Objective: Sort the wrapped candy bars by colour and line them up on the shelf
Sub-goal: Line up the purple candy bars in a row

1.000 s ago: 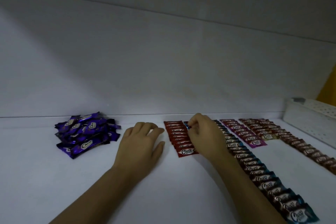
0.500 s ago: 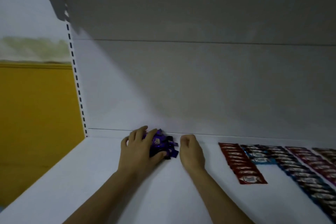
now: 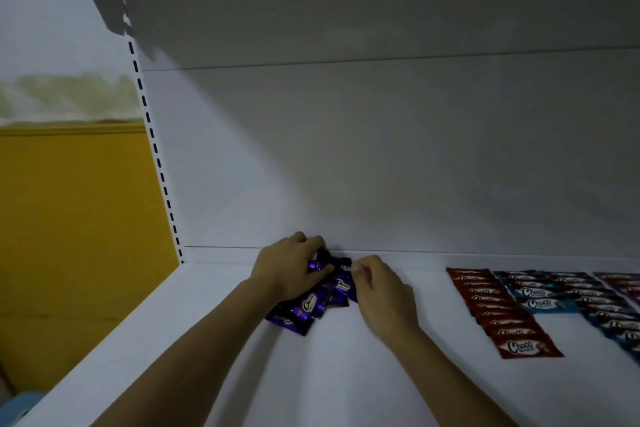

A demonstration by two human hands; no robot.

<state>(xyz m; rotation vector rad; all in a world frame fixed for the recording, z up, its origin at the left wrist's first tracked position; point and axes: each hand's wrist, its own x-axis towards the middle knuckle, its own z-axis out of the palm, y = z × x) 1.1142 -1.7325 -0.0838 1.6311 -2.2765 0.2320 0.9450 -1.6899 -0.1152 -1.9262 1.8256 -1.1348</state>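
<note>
**Shelf** [image 3: 346, 378]: white and flat, with a white rear panel. Its right side carries the sorted stock: a red row [image 3: 502, 319], a blue row [image 3: 538, 303] just beside it, and a pink row [image 3: 623, 282] cut off by the frame edge. The bars in each row overlap like shingles.

**Purple pile** [image 3: 306, 310]: a loose, unsorted heap near the rear panel, well apart from the red row.

**Left hand** [image 3: 287, 269]: lies over the top of the pile, fingers curled down onto the wrappers and gripping them.

**Right hand** [image 3: 384, 291]: at the pile's right edge, thumb and forefinger pinching the end of 1 purple bar [image 3: 346, 268].

**Handling assessment:** the bars look light, and the glossy film is likely slippery, so the heap will probably slide and spread if dragged. The crimped wrapper end appears to be the surest hold for drawing out 1 bar. The contents may snap under hard squeezing. A steadying palm on the pile seems advisable.
</note>
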